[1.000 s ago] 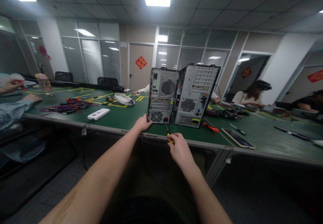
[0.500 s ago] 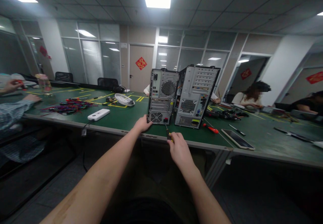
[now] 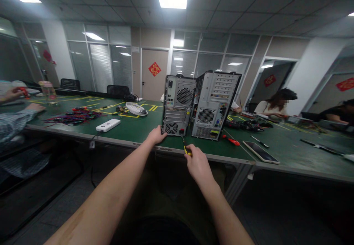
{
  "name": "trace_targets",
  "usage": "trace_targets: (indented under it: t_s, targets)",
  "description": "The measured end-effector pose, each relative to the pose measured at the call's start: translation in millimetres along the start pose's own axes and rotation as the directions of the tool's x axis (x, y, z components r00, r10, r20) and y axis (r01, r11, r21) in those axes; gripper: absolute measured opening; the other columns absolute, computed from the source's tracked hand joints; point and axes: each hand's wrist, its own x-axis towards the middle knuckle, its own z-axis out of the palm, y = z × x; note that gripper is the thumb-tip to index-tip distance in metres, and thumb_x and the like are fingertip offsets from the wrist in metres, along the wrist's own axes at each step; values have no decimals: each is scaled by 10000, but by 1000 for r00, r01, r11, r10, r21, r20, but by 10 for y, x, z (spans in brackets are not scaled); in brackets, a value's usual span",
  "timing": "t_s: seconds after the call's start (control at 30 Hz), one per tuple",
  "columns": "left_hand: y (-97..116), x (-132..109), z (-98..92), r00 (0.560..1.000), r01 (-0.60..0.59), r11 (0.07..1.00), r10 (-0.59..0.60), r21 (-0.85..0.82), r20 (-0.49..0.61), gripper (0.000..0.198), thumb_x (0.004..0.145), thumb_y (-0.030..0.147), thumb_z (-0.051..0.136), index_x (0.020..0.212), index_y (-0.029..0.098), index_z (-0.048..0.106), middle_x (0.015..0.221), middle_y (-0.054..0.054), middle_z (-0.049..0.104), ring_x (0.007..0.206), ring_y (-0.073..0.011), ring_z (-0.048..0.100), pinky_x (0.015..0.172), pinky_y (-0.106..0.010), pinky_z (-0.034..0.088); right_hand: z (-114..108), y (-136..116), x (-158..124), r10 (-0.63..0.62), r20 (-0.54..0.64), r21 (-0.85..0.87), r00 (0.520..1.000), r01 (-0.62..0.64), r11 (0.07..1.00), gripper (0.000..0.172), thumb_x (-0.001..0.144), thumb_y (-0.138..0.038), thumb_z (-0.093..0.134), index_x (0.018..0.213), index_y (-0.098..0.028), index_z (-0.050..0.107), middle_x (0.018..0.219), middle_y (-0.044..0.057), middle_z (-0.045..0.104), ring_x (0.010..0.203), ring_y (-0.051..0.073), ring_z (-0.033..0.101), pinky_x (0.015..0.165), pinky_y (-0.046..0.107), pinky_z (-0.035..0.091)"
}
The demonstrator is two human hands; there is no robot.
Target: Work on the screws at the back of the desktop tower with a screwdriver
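Two computer cases stand upright side by side, their backs facing me: a narrower left computer case [image 3: 177, 103] and a wider right computer case [image 3: 214, 107]. At the bottom left corner of the narrower one, my left hand [image 3: 156, 135] is closed on the edge; some of its fingers are hidden behind the metal. My right hand [image 3: 198, 160] is closed around the handle of a yellow-and-black screwdriver [image 3: 186, 149]. The screwdriver's shaft points up to the bottom right of that same case, by the power socket. Whether its tip sits in a screw is too small to tell.
On the green table [image 3: 132, 134] lie a white power strip [image 3: 108, 125], bundled thin wires [image 3: 76, 116] and a white oval part [image 3: 136, 109]. To the right are a red-handled tool [image 3: 231, 140], a phone [image 3: 260, 151] and black cables [image 3: 249, 124]. Other people sit left and right.
The screwdriver's handle has turned and shows more yellow. My right hand has shifted slightly to the right; my left hand and both cases have stayed in place.
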Motion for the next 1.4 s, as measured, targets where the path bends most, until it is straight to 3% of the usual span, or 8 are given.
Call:
trace_targets:
  t_s: [0.23, 0.47, 0.6, 0.83, 1.4]
  targets:
    - [-7, 14, 8, 1000, 7, 1000, -7, 1, 1, 604, 907, 533, 588, 1376, 173, 461, 1301, -186, 679, 1205, -314, 657, 950, -355, 507, 12, 11, -4, -26, -35, -34, 999, 25, 999, 97, 954, -213, 597, 1048, -199, 613, 1076, 100, 675, 982, 235, 662, 852, 298, 468]
    - [-12, 14, 9, 1000, 2, 1000, -2, -6, -3, 613, 906, 528, 590, 1386, 172, 457, 1311, -184, 676, 1204, -304, 660, 955, -348, 506, -14, -8, 2, -30, -17, -10, 999, 30, 1000, 255, 986, -195, 542, 1203, -204, 676, 1107, 95, 650, 978, 209, 656, 902, 297, 475]
    - [-14, 12, 8, 1000, 0, 1000, 0, -10, 0, 613, 906, 533, 593, 1384, 173, 461, 1318, -187, 673, 1212, -302, 657, 959, -344, 503, -7, -4, 11, -15, -5, -10, 1000, 15, 1000, 249, 957, -181, 597, 1184, -163, 698, 1140, 115, 680, 1053, 232, 652, 957, 313, 466]
    - [-6, 7, 3, 1000, -6, 1000, 6, -12, 1, 611, 908, 528, 595, 1384, 170, 457, 1307, -184, 679, 1221, -308, 650, 971, -352, 499, -7, -33, 7, 16, -1, -48, 1000, -16, 999, 184, 949, -163, 616, 1106, -167, 712, 1093, 101, 735, 1016, 237, 677, 922, 310, 465]
    - [10, -6, -12, 1000, 3, 1000, -3, -16, 6, 582, 911, 510, 602, 1359, 164, 466, 1317, -190, 672, 1211, -313, 653, 949, -351, 500, -10, -46, 11, 28, -32, -32, 999, -29, 999, 212, 946, -142, 627, 1139, -140, 714, 1143, 106, 744, 1069, 236, 689, 975, 309, 468]
